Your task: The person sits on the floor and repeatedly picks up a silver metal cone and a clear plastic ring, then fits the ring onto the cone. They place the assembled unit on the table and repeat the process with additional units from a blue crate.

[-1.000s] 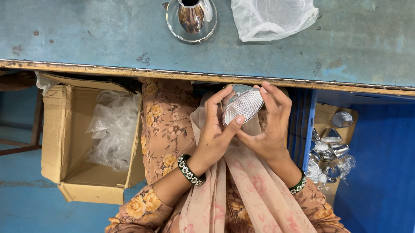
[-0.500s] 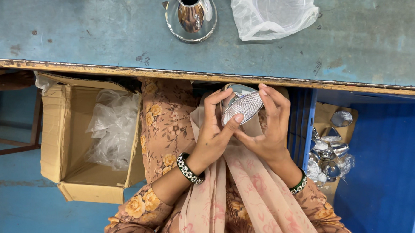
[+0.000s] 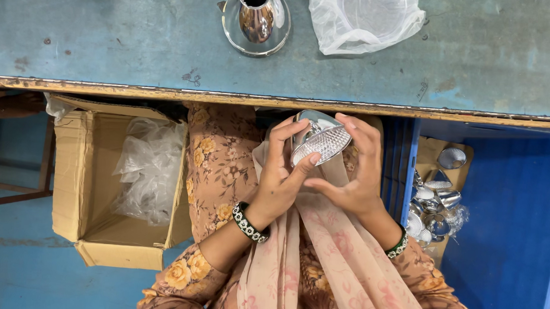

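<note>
Chrome-bright faceted reflector (image 3: 320,142) sits over the lap just below the blue table (image 3: 108,51) edge, pinched between left hand (image 3: 280,173) and right hand (image 3: 357,169) by fingertips only, so the slick surface could likely slip and drop, or smudge.

Table (image 3: 108,39) at 12 o'clock, funnel (image 3: 256,20) and bag (image 3: 362,20) on it; box (image 3: 73,184) at 9; bin (image 3: 435,196) at 3.

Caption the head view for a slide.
Both hands, left hand and right hand, hold a shiny ribbed reflector below the blue table.
</note>
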